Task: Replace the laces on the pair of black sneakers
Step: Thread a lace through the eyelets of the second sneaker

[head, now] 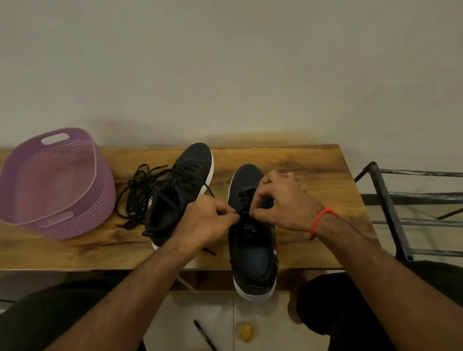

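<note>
Lacing step on the right-hand sneaker [252, 228], lower centre of frame, heel hanging off the surface [320, 169] edge: left hand [206, 223] and right hand [284, 201] are each pinching the black lace [243, 211] at its upper eyelets, both grips closed on it. Other sneaker [179, 190] is sitting left of centre beside a loose lace pile [136, 195]. Next move probably needs the lace tip fed through an eyelet and pulled snug.

no legible text anywhere

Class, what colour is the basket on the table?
Purple basket, lattice-patterned; the head view shows it.
</note>
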A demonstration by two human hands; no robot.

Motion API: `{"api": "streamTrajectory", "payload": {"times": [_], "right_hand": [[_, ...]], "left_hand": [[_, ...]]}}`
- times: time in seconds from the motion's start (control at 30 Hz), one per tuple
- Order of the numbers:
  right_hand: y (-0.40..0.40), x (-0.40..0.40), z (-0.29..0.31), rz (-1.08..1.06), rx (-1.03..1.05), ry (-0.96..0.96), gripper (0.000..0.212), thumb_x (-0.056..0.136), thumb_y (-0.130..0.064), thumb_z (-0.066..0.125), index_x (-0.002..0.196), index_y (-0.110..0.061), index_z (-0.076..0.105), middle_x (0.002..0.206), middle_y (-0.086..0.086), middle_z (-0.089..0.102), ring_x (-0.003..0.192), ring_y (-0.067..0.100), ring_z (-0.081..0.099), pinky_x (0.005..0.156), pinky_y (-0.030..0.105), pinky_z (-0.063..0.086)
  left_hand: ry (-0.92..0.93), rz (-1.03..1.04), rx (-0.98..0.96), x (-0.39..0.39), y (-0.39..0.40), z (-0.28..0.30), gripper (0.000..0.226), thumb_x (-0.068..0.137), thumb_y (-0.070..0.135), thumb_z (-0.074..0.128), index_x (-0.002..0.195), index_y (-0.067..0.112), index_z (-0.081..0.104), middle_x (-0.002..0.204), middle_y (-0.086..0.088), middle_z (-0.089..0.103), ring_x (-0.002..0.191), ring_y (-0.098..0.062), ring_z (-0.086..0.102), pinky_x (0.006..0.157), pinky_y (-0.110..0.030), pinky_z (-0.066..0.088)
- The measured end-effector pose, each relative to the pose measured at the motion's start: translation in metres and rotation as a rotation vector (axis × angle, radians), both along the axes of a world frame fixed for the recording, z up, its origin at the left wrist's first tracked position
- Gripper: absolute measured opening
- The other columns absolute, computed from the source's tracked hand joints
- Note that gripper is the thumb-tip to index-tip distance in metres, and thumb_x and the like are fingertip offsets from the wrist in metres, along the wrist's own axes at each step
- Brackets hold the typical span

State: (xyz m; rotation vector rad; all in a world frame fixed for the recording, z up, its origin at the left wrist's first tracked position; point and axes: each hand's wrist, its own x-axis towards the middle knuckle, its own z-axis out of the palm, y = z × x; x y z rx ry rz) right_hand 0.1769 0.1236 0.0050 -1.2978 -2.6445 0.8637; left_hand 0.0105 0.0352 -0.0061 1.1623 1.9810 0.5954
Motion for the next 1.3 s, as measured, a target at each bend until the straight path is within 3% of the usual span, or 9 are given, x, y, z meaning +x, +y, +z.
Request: {"api": "streamTrajectory", "payload": {"times": [0.37, 0.5, 0.7, 0.8, 0.9, 1.0, 1.13, 1.23, 1.3], "right_hand": [[-0.01, -0.009, -0.003, 0.006, 0.087, -0.064, 0.012, 0.083, -0.045, 0.072, 0.086, -0.035, 0.068, 0.118, -0.01, 0.043, 0.122, 0.017, 0.028, 0.101, 0.04, 0.025], [-0.012, -0.012, -0.008, -0.004, 0.084, -0.061, 0.012, 0.083, -0.046, 0.071, 0.084, -0.036, 0.065, 0.119, -0.01, 0.042, 0.124, 0.017, 0.027, 0.104, 0.043, 0.024], [-0.008, -0.008, -0.007, -0.021, 0.073, -0.013, 0.007, 0.089, -0.045, 0.063, 0.092, -0.039, 0.06, 0.122, -0.01, 0.043, 0.127, 0.019, 0.029, 0.103, 0.045, 0.026], [-0.008, -0.008, -0.004, -0.028, 0.065, 0.088, 0.016, 0.093, -0.048, 0.057, 0.106, -0.039, 0.062, 0.13, -0.01, 0.045, 0.13, 0.019, 0.028, 0.104, 0.045, 0.028], [-0.011, -0.011, -0.007, 0.065, 0.051, 0.044, 0.031, 0.094, -0.056, 0.054, 0.12, -0.041, 0.062, 0.141, -0.012, 0.042, 0.138, 0.02, 0.021, 0.11, 0.048, 0.022], [-0.014, -0.016, -0.013, 0.114, 0.051, 0.022, 0.031, 0.095, -0.052, 0.055, 0.121, -0.037, 0.065, 0.144, -0.014, 0.04, 0.142, 0.02, 0.017, 0.115, 0.049, 0.015], [-0.013, -0.019, -0.014, 0.034, 0.056, 0.187, 0.022, 0.091, -0.045, 0.064, 0.106, -0.032, 0.073, 0.13, -0.019, 0.045, 0.136, 0.018, 0.026, 0.111, 0.046, 0.024], [-0.009, -0.02, -0.006, -0.057, -0.061, 0.499, 0.009, 0.086, -0.035, 0.071, 0.094, -0.033, 0.075, 0.121, -0.018, 0.05, 0.13, 0.021, 0.038, 0.108, 0.051, 0.039], [-0.008, -0.021, 0.001, -0.07, -0.121, 0.676, 0.008, 0.084, -0.036, 0.072, 0.089, -0.032, 0.076, 0.12, -0.016, 0.053, 0.127, 0.02, 0.043, 0.107, 0.051, 0.042]], "left_hand": [[-0.193, 0.036, -0.055, -0.004, 0.001, 0.002, 0.005, 0.092, 0.023, 0.073, 0.09, 0.025, 0.077, 0.096, 0.007, 0.073, 0.098, -0.01, 0.065, 0.087, -0.028, 0.051], [-0.211, 0.024, -0.027, -0.007, 0.001, 0.003, 0.009, 0.096, 0.027, 0.068, 0.093, 0.028, 0.077, 0.1, 0.01, 0.072, 0.097, -0.007, 0.065, 0.075, -0.025, 0.049], [0.122, -0.055, 0.13, -0.003, 0.0, 0.001, 0.008, 0.093, 0.032, 0.07, 0.085, 0.033, 0.068, 0.093, 0.017, 0.063, 0.086, 0.001, 0.057, 0.069, -0.014, 0.039], [0.267, -0.011, 0.447, -0.012, 0.004, 0.016, 0.008, 0.092, 0.03, 0.07, 0.087, 0.031, 0.064, 0.102, 0.011, 0.054, 0.085, -0.003, 0.053, 0.07, -0.013, 0.041], [0.154, 0.063, 0.957, -0.018, 0.005, 0.037, 0.004, 0.1, 0.018, 0.061, 0.103, 0.018, 0.063, 0.11, 0.0, 0.062, 0.082, -0.011, 0.06, 0.063, -0.023, 0.049], [-0.032, 0.128, 1.21, -0.018, 0.003, 0.05, 0.009, 0.106, 0.009, 0.047, 0.109, 0.014, 0.054, 0.108, -0.01, 0.068, 0.076, -0.033, 0.061, 0.062, -0.042, 0.05], [-0.161, 0.234, 0.887, -0.022, 0.005, 0.043, 0.011, 0.104, 0.012, 0.045, 0.103, 0.016, 0.055, 0.067, 0.0, 0.066, 0.064, -0.026, 0.064, 0.061, -0.038, 0.052], [-0.045, 0.063, 0.292, -0.037, 0.009, 0.024, 0.017, 0.101, 0.018, 0.057, 0.113, 0.024, 0.068, 0.082, 0.005, 0.072, 0.075, -0.006, 0.068, 0.075, -0.034, 0.059], [-0.003, -0.201, 0.112, -0.037, 0.008, 0.013, 0.027, 0.098, 0.022, 0.064, 0.124, 0.028, 0.068, 0.094, 0.006, 0.073, 0.085, -0.008, 0.069, 0.087, -0.04, 0.058]]}}
